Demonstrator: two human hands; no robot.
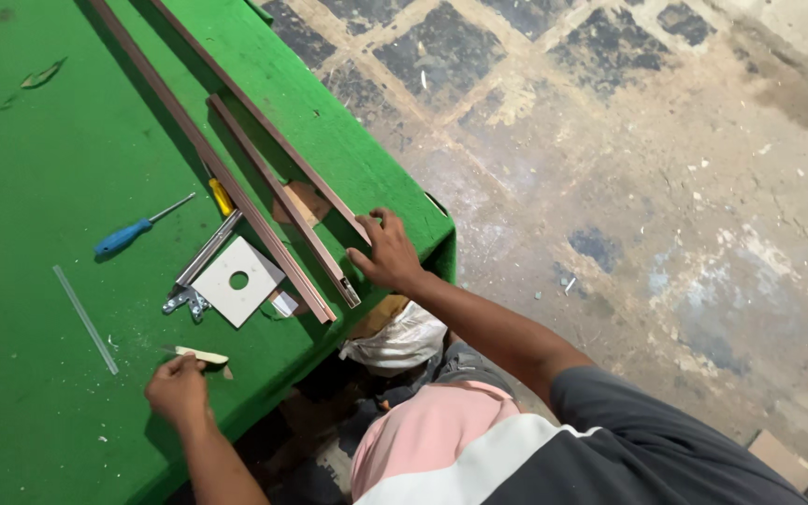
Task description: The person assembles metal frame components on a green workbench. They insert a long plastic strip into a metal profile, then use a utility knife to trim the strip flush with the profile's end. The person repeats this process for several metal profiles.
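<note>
The right hand (385, 252) lies with fingers curled over the near end of a long brown metal channel strip (282, 201) at the edge of the green felt-covered table (39, 411), gripping it lightly. Two more brown strips (236, 201) run alongside it, all slanting away up the table. The left hand (178, 388) is closed around the handle of a small pale-handled knife (200, 354), its blade pointing left on the felt. Between the hands lie a white square plate with a round hole (238, 281), a grey metal bracket (189, 297) and a yellow-handled tool (222, 196). Further left rest a blue-handled screwdriver (133, 234) and a thin clear strip (86, 320). Beyond the table is worn, stained floor (628, 187).
</note>
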